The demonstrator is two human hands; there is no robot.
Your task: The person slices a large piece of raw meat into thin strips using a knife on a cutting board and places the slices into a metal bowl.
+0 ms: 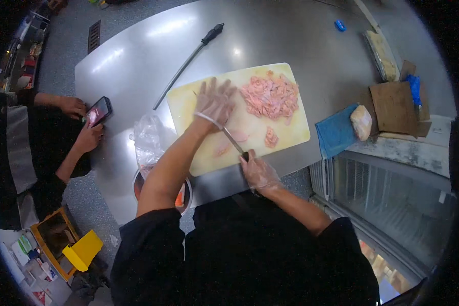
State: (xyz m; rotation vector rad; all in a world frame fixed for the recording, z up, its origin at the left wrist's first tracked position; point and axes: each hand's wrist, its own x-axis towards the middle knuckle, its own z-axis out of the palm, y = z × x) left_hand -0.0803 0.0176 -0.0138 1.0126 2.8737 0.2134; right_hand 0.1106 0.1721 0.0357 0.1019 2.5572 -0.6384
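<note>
My left hand [215, 100], in a clear plastic glove, is spread palm down over the left part of a pale cutting board [179, 99]; whatever lies beneath it is hidden. My right hand [261, 173], gloved too, grips the dark handle of a knife [235, 141], whose blade points up and left towards my left wrist. Thin pieces of raw meat [223, 147] lie near the blade. A heap of sliced raw meat [271, 95] covers the board's upper right, and a small clump of meat [271, 137] sits below it.
A honing steel [189, 61] lies behind the board on the metal table [130, 76]. Left of it are a clear plastic bag [149, 134] and a round container [189, 193], partly behind my forearm. A blue cloth [336, 130] lies right. A co-worker holds a phone [98, 111] at the left edge.
</note>
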